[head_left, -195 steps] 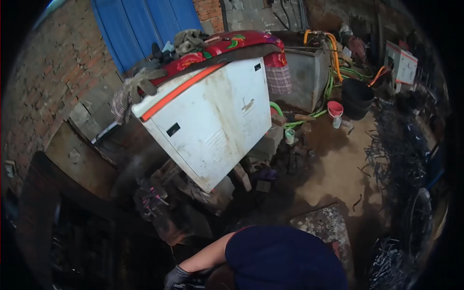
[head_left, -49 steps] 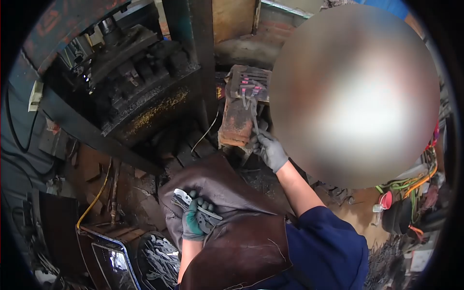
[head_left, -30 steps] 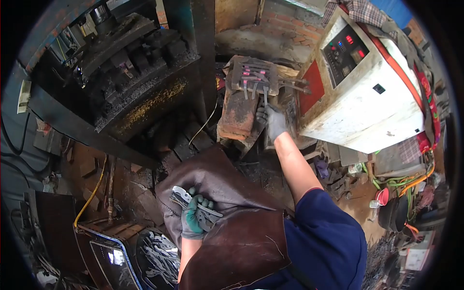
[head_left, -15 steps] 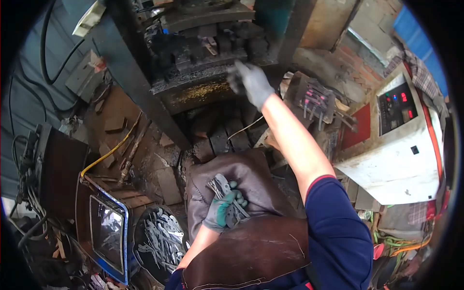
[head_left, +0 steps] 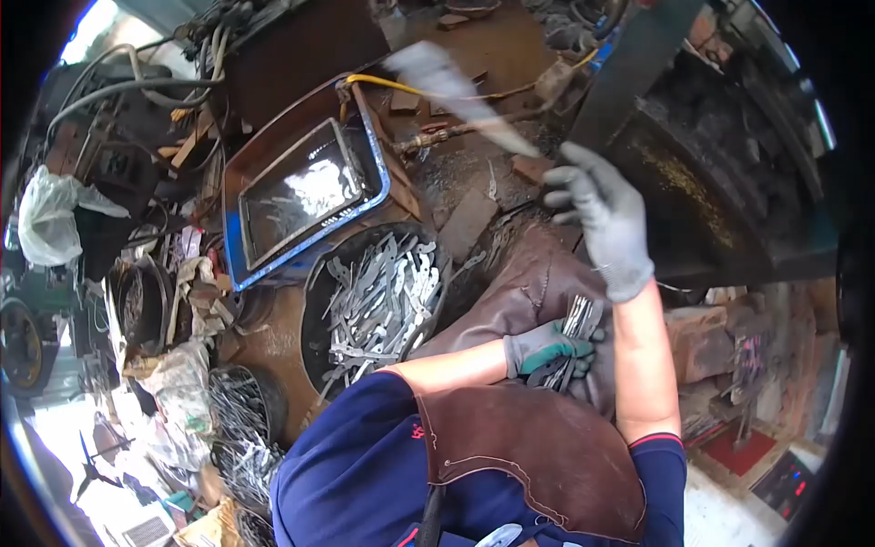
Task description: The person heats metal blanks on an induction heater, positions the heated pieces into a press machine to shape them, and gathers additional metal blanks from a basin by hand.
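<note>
My left hand, in a grey glove with green on it, is closed around a bundle of flat metal pieces over the brown leather apron. Above it, my right hand in a grey glove has its fingers spread, with nothing visible between them. A blurred pale streak lies up and left of that hand; I cannot make out what it is. Left of my left forearm, a round dark tub holds many similar flat metal pieces.
A blue-rimmed bin with a tray of liquid stands beyond the tub. The dark press frame is at the upper right, bricks at the right. Another container of metal pieces and a plastic bag are at the left.
The view has swung left, toward the tub and bin. My right hand has left the front of the press and now hangs above my left hand, which still holds the metal pieces.
</note>
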Tool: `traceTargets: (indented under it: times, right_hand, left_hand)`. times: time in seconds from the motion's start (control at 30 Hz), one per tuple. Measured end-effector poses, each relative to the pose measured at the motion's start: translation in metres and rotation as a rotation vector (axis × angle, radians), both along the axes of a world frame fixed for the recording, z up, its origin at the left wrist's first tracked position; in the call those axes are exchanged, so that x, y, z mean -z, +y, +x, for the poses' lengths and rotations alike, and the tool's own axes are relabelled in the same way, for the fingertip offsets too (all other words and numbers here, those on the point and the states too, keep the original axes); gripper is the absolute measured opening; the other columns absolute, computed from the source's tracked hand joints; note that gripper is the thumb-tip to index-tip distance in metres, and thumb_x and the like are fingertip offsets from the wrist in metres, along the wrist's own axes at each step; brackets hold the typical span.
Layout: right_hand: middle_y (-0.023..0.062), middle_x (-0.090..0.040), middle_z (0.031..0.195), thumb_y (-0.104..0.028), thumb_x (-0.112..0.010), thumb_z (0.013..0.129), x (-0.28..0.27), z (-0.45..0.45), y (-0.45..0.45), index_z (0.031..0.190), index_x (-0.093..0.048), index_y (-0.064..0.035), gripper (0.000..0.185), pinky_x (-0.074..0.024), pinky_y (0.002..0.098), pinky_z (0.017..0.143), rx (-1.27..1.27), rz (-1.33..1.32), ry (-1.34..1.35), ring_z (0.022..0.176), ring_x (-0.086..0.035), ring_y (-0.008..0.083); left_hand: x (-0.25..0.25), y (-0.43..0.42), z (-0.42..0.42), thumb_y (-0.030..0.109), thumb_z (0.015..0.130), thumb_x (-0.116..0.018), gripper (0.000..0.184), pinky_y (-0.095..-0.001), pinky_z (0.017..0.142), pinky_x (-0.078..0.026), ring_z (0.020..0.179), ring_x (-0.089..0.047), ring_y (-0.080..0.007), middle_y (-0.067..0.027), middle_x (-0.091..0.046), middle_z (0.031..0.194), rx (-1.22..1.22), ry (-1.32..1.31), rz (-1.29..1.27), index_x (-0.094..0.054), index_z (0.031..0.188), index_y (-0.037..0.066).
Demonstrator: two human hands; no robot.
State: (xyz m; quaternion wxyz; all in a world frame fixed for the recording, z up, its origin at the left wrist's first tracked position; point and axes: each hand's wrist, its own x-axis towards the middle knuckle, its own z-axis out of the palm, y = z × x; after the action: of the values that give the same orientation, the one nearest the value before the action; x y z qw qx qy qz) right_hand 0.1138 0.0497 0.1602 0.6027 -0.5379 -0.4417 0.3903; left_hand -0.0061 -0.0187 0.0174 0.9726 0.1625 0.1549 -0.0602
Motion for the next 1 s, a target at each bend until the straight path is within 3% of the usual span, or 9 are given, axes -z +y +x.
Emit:
traceTargets:
  times: [0.13,0.23,0.4,0.63,0.7,0.73,0.77,0.83,1.0]
  right_hand:
    - [0.0083,-0.068,0.092,-0.021,-0.054,0.097,0.034,0.024,-0.07,0.115,-0.059,-0.0012,0.027,-0.0544,0.0258,0.068,0.272,-0.027,0.164,0.079,-0.065,0.0131]
    - [0.005,-0.065,0.083,-0.019,-0.059,0.094,0.085,0.076,-0.167,0.105,-0.063,-0.0039,0.019,-0.0517,0.0242,0.061,0.704,0.009,0.597,0.072,-0.063,0.0135]
    - [-0.0013,-0.063,0.077,-0.018,-0.058,0.094,0.158,0.154,-0.286,0.088,-0.059,-0.0112,0.01,-0.0491,0.0202,0.053,1.232,0.483,1.235,0.062,-0.056,0.007]
    - [-0.0015,-0.059,0.07,-0.029,-0.054,0.096,0.171,0.213,-0.297,0.083,-0.059,-0.0114,0.022,-0.0456,0.0187,0.05,1.074,0.673,1.131,0.059,-0.053,0.0077]
    - [-0.0006,-0.06,0.071,-0.024,-0.053,0.097,0.162,0.198,-0.302,0.084,-0.06,-0.0095,0.021,-0.048,0.0206,0.052,0.797,0.714,1.136,0.062,-0.056,0.0092]
    - [-0.0003,-0.06,0.07,-0.018,-0.05,0.097,0.158,0.184,-0.299,0.09,-0.062,-0.0078,0.017,-0.0503,0.0227,0.054,1.189,0.527,1.175,0.062,-0.058,0.0099]
    - [-0.0003,-0.06,0.071,-0.013,-0.05,0.095,0.186,0.172,-0.31,0.098,-0.063,-0.0063,0.014,-0.0503,0.0224,0.05,1.114,0.469,0.907,0.057,-0.058,0.0099]
    - [-0.0036,-0.051,0.061,-0.014,-0.055,0.091,0.125,0.122,-0.301,0.101,-0.064,-0.0054,0.015,-0.0325,0.0172,0.035,1.041,0.171,0.943,0.041,-0.042,0.0042]
    - [-0.0053,-0.044,0.06,-0.019,-0.054,0.09,0.024,0.142,-0.223,0.097,-0.065,-0.0036,0.02,-0.0234,0.0192,0.04,0.82,-0.013,0.395,0.043,-0.035,0.0047]
  left_hand:
    - [0.001,0.003,-0.009,0.011,0.092,-0.057,0.019,-0.0306,0.08,-0.052,0.086,-0.063,-0.021,-0.0086,-0.065,0.099,0.004,0.085,0.23,-0.061,0.109,0.002]
    - [0.02,-0.004,-0.009,0.01,0.093,-0.054,0.023,-0.0376,0.079,-0.05,0.085,-0.059,-0.0223,-0.0061,-0.059,0.091,-0.017,0.061,0.076,-0.053,0.116,0.01]
    - [0.005,-0.012,-0.002,0.009,0.091,-0.059,0.03,-0.0392,0.077,-0.049,0.079,-0.056,-0.0217,-0.0058,-0.057,0.086,-0.082,0.138,-0.022,-0.049,0.119,0.013]
    - [0.006,-0.015,0.004,0.005,0.091,-0.057,0.029,-0.0376,0.076,-0.049,0.078,-0.055,-0.0212,-0.006,-0.057,0.084,-0.067,0.107,-0.046,-0.05,0.118,0.012]
    - [0.007,-0.013,0.002,0.008,0.091,-0.057,0.031,-0.0378,0.078,-0.049,0.079,-0.055,-0.0203,-0.0043,-0.057,0.085,-0.054,0.11,-0.013,-0.049,0.12,0.013]
    - [0.007,-0.012,0.002,0.01,0.091,-0.057,0.032,-0.038,0.08,-0.049,0.08,-0.055,-0.0194,-0.0026,-0.056,0.087,-0.042,0.105,0.01,-0.048,0.122,0.014]
    - [0.006,-0.012,0.001,0.01,0.091,-0.058,0.033,-0.0378,0.081,-0.049,0.08,-0.055,-0.0196,-0.0031,-0.055,0.089,-0.038,0.092,0.001,-0.048,0.123,0.014]
    - [0.007,-0.01,0.002,0.009,0.091,-0.057,0.033,-0.0378,0.082,-0.049,0.081,-0.055,-0.0198,-0.0042,-0.055,0.089,-0.041,0.103,0.015,-0.047,0.122,0.013]
    - [0.007,-0.009,0.005,0.005,0.093,-0.055,0.031,-0.0354,0.078,-0.052,0.08,-0.056,-0.0183,-0.0056,-0.055,0.089,-0.027,0.106,0.013,-0.047,0.122,0.008]
